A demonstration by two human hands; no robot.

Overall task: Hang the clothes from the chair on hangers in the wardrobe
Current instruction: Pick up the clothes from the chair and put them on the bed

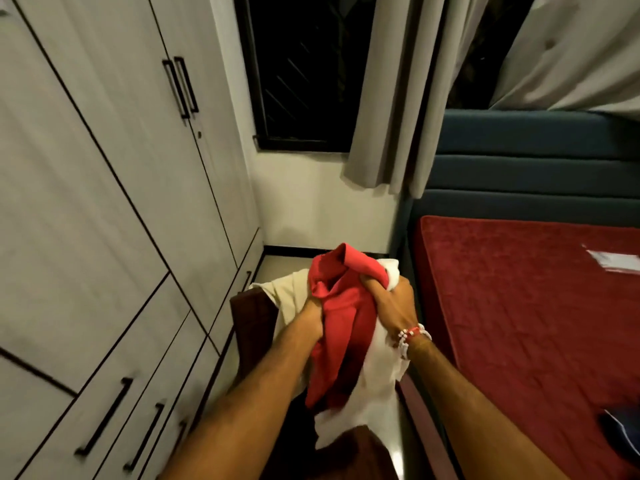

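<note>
Both hands bunch a red garment [341, 327] above the chair [251, 327], between the wardrobe [104, 174] on the left and the bed [519, 306] on the right.

Both forearms reach in from the near edge and converge. The left hand [313, 315] clutches a fold of the soft red cloth, its fingers buried in it. The right hand [394, 303], a beaded bracelet [412, 336] at its wrist, is fisted round the upper edge. Pale cloths [377, 375] drape beneath, covering most of the dark wooden chair. Their shapes are blurred. The wardrobe's matte, pale doors are closed.

Both hands [313, 315] [393, 299] on red garment [341, 327]
</note>
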